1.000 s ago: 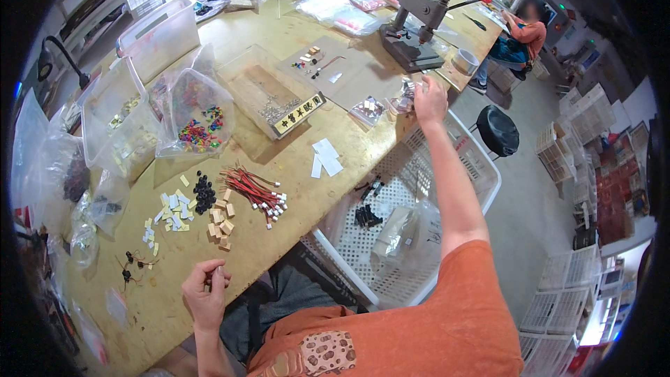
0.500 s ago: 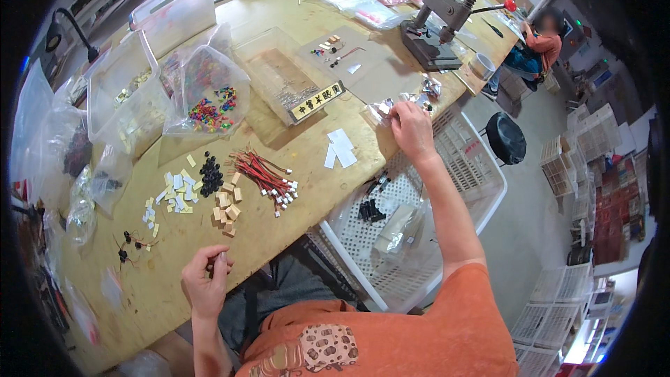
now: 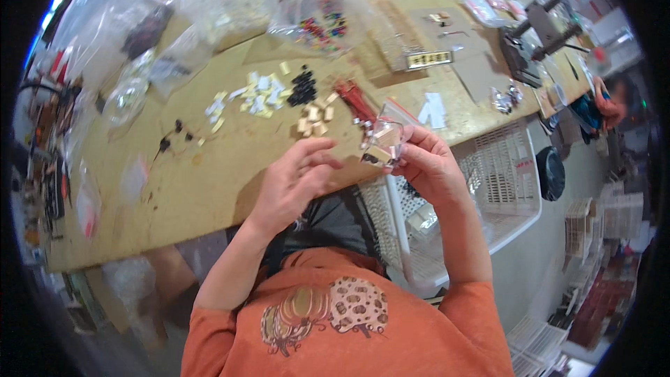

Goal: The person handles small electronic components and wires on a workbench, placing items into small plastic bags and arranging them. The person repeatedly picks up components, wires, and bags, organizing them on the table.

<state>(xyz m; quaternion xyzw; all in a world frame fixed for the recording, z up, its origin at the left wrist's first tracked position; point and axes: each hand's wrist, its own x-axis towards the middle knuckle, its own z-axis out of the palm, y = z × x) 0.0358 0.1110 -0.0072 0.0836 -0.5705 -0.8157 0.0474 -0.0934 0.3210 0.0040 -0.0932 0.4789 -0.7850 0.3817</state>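
Note:
My right hand point(image 3: 436, 167) pinches a small clear zip bag point(image 3: 385, 138) with a red strip along its top. Inside the bag show a pale wooden piece and something dark; the rest is too small to tell. To its left my left hand point(image 3: 292, 185) hovers over the table's front edge, fingers apart and nothing visible in them. Just beyond the hands lie pale wooden blocks point(image 3: 315, 120), black round parts point(image 3: 303, 88) and red wires with white connectors point(image 3: 357, 103). White and yellow small pieces point(image 3: 262, 93) spread farther left, white cards point(image 3: 433, 109) to the right.
A white basket point(image 3: 399, 237) stands below the table edge at right. Behind are a lever press point(image 3: 523, 56), filled small bags point(image 3: 505, 98) and a clear tray point(image 3: 398, 35). Bags and bins point(image 3: 230, 0) line the back left. A seated person point(image 3: 611, 112) is far right.
My right hand has come back from the pile of small bags at the right, bringing a zip bag to the middle. My left hand has moved right and its fingers have spread.

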